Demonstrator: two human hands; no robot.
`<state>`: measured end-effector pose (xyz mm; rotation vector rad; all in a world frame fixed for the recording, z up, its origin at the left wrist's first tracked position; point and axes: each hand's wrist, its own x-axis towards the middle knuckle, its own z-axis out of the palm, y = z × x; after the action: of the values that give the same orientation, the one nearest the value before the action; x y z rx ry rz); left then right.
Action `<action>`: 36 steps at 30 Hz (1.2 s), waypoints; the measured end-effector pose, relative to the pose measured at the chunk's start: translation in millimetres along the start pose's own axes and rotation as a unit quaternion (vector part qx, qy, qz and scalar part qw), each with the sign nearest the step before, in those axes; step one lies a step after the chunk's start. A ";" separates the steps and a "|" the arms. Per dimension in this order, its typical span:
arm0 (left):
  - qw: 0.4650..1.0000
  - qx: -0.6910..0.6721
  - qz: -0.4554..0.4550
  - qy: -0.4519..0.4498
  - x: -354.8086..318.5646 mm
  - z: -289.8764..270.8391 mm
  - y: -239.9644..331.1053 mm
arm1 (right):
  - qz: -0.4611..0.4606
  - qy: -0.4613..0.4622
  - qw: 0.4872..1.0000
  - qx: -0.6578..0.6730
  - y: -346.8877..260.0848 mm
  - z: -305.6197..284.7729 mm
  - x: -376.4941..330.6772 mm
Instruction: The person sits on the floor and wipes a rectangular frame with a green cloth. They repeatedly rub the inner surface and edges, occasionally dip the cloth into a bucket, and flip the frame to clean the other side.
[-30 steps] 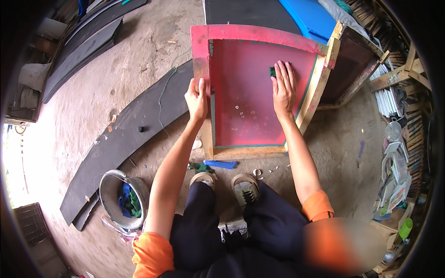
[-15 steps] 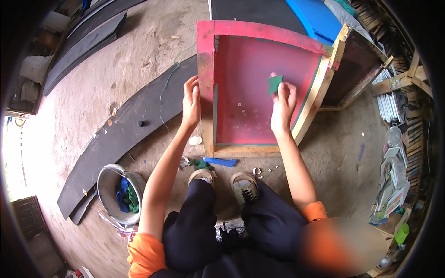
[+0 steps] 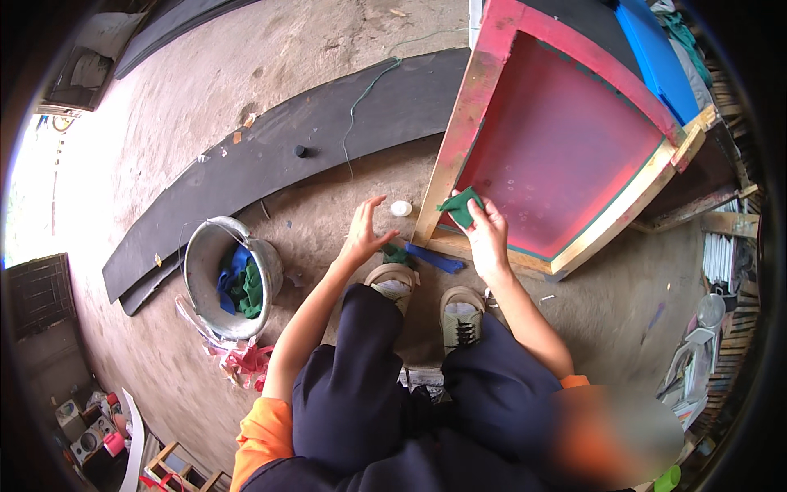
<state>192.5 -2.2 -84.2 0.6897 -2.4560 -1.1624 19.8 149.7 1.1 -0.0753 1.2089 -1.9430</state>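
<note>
My right hand (image 3: 489,246) pinches a small piece of green cloth (image 3: 464,210) in front of the lower left corner of a screen-printing frame (image 3: 537,262). The frame is wooden, stained pink along its top and left bars, with a translucent pink mesh (image 3: 566,148) that carries pale spots low down. Free of the frame, my left hand (image 3: 365,234) hangs open above the floor with its fingers apart and nothing in them. Close to its fingertips lies a small round white lid-like thing (image 3: 401,208). A blue strip of cloth (image 3: 434,259) lies by my shoes.
At left stands a grey bucket (image 3: 193,262) holding blue and green cloths (image 3: 244,287). A long curved black sheet (image 3: 246,189) stretches across the floor behind it. A second, dark framed screen (image 3: 680,189) leans at right, near a blue sheet (image 3: 656,66) and a cluttered rack.
My left hand has let go of the frame's left bar and come down away from it. My right hand has drawn back from the mesh with the cloth. The view has swung left.
</note>
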 end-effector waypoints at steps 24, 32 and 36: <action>0.993 -0.003 -0.037 -0.110 30.7 -55.6 97.6 | 0.102 -0.025 0.993 -0.046 11.8 25.7 -13.4; 0.981 0.182 -0.005 -0.074 27.4 -51.0 131.3 | 0.153 -0.016 0.988 0.003 9.9 23.8 -17.9; 0.976 0.208 0.003 -0.069 24.8 -48.0 136.3 | 0.155 -0.011 0.988 0.012 14.4 23.2 -17.4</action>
<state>157.1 28.8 54.6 0.7322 -2.8523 -0.7152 50.4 141.9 8.6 0.0983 1.1102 -1.6784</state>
